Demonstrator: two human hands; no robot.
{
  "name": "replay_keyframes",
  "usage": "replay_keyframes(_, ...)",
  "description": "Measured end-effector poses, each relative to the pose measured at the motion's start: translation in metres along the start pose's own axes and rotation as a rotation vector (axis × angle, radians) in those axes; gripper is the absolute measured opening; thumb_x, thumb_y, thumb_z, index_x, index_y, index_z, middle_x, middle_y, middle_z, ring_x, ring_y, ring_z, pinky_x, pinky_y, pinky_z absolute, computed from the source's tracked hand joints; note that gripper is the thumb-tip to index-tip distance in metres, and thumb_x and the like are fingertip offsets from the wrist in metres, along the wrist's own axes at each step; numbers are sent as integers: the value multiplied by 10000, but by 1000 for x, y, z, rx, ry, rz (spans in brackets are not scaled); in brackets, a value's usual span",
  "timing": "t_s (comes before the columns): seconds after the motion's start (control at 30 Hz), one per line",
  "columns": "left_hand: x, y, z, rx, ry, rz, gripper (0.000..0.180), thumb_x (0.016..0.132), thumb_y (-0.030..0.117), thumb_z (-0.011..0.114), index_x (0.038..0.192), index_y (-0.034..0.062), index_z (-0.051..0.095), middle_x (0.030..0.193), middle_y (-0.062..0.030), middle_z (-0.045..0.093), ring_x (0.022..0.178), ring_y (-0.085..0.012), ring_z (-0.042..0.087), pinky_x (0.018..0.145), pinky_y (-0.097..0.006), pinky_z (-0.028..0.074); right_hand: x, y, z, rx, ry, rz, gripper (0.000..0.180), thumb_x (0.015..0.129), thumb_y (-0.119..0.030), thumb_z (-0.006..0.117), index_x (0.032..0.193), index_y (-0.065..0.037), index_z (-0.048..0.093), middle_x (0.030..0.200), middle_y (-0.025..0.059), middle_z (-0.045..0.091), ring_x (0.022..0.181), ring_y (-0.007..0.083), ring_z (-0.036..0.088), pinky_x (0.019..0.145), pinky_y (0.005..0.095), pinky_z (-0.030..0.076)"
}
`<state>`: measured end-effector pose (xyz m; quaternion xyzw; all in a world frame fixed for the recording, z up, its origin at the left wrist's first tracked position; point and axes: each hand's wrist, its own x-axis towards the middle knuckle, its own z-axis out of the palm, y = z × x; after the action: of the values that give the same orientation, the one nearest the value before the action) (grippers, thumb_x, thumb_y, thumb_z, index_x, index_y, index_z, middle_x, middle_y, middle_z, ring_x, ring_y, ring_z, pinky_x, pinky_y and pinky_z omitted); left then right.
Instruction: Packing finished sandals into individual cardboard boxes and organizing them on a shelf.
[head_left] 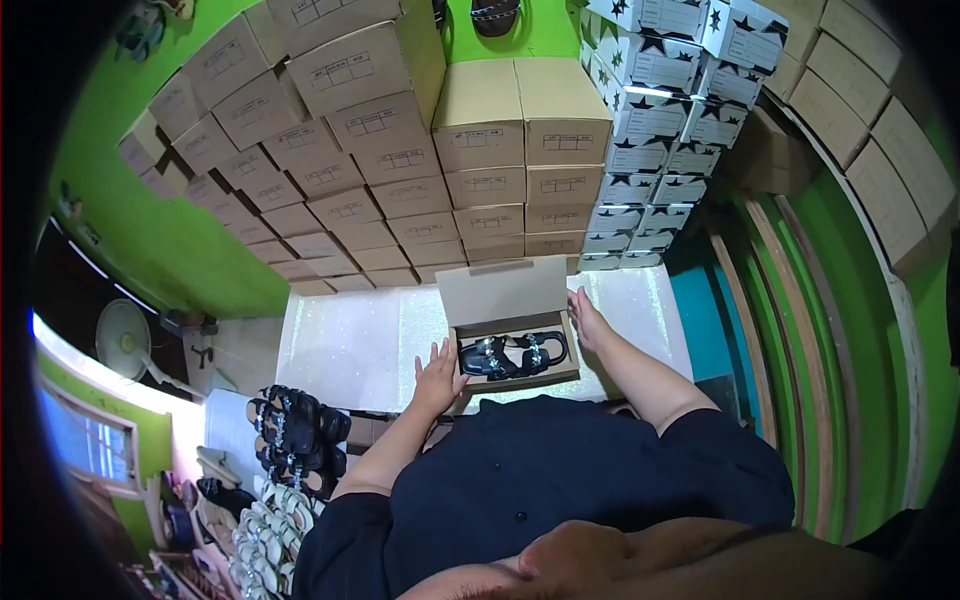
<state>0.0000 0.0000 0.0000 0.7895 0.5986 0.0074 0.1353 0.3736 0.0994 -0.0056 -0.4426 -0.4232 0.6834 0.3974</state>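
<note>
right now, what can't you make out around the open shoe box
Floor beneath the black footwear in the open box: head view, footwear hides it.
Whether the right hand touches that box: head view, too small.
Contents of the closed brown boxes: head view, cardboard hides them.
Dark footwear up top: head view, cut off by upper edge.

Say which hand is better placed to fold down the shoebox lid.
Probably the right: the right hand has its fingertips beside the right edge of the open lid, while the left hand lies nearer the person, by the left side of the box.
</note>
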Motion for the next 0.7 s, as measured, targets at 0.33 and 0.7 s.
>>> replay_keyframes(0.33, 10, -21, -45, -337, 395, -1, 905, 916, 492, 545, 1589, 61, 121, 1652, -184, 135, 1520, -407, 119, 1163, -650, 76, -66, 19, 30, 187, -17, 12, 711, 1037, -612, 171, 1607, -211, 29, 1676, 71, 26, 1537, 241, 53, 1236, 404, 70)
replay_keyframes(0.7, 26, 83, -53, 152, 8, 342, 1025, 733, 554, 762, 1537, 105, 311, 1624, -107, 258, 1513, -327, 196, 1156, -687, 113, -79, -9, 45, 150, -18, 156, 715, 1053, -577, 198, 1603, -166, -5, 1676, 79, -7, 1539, 217, 24, 1236, 375, 63)
